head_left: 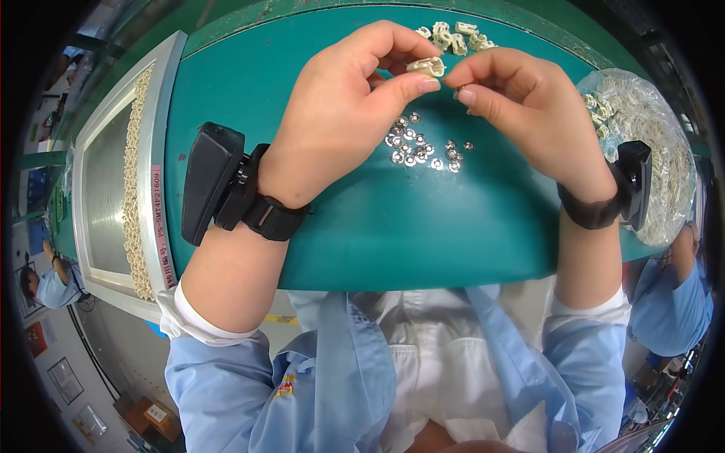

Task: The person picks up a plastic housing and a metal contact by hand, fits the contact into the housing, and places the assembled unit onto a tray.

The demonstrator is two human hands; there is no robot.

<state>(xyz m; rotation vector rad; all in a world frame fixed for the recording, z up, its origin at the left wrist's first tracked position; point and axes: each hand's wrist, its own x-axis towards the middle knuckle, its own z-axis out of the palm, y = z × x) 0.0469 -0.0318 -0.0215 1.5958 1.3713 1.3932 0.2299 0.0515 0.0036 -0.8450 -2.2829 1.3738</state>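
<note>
My left hand [336, 113] pinches a small cream plastic housing [427, 67] between thumb and fingers, its hollow end facing right. Close beside that end, my right hand [540, 109] has thumb and index finger pressed together. Something tiny and dark shows at those fingertips, too small to make out. Below and between the hands, several small round silvery metal pieces [410, 148] lie scattered on the green mat [355, 241]. Just beyond my fingers is a loose group of similar cream housings [458, 44].
On the left stands a metal-framed tray [170, 226] with a long row of cream parts [134, 189] along it. A clear plastic bag [664, 166] full of cream parts sits at the right. Other people in blue sleeves [672, 309] are at both sides.
</note>
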